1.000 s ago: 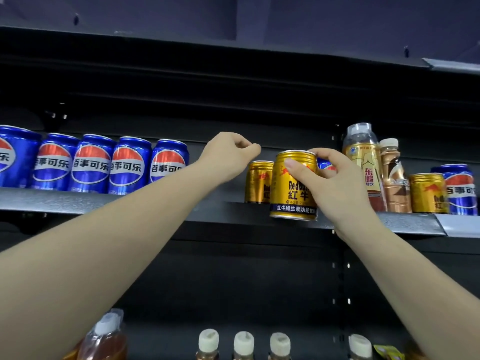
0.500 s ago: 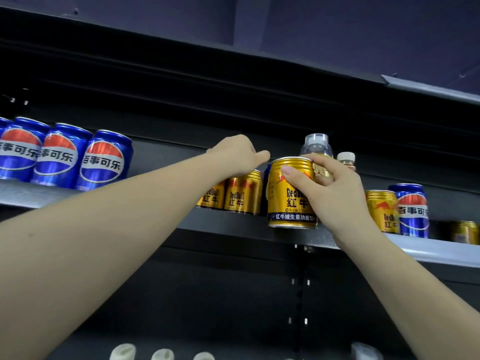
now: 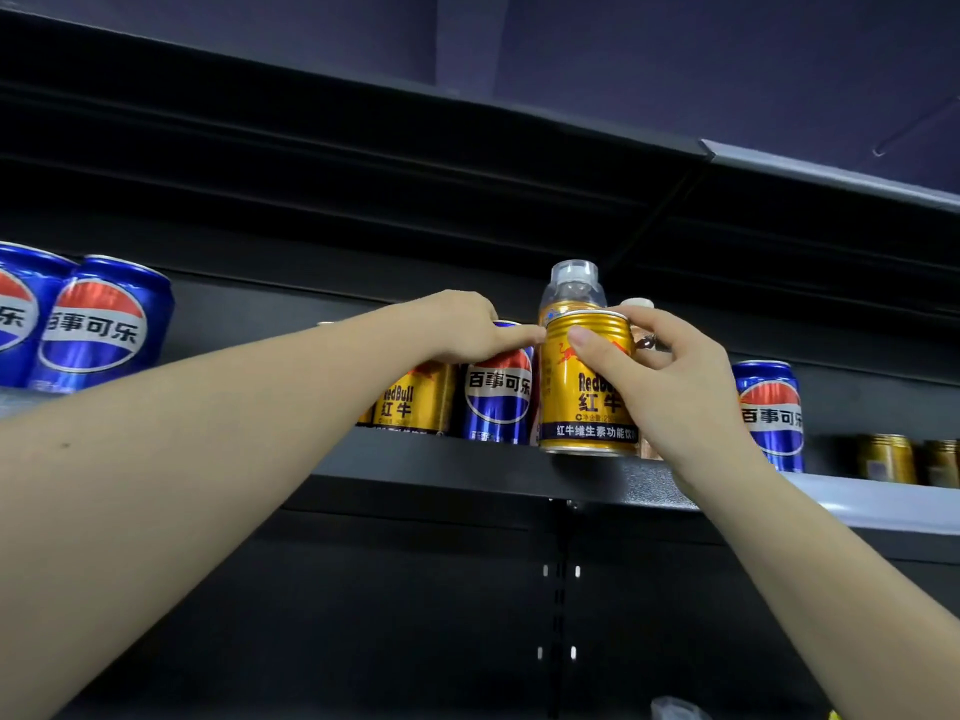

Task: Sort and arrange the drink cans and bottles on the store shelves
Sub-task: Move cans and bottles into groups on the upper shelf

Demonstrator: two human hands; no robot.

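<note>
Dark store shelf [image 3: 467, 462] overhead: my right hand [image 3: 670, 376] grips the gold Red Bull can [image 3: 587, 407] at its front edge, while my left hand [image 3: 462, 324] curls over the Pepsi can [image 3: 496, 402]. Next, I'd shift it toward the other Red Bull can [image 3: 415, 400].

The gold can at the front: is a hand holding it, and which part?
Yes. The right hand holds the gold Red Bull can near its top rim, fingers curled round its upper side. The left hand rests on the blue Pepsi can beside it.
</note>
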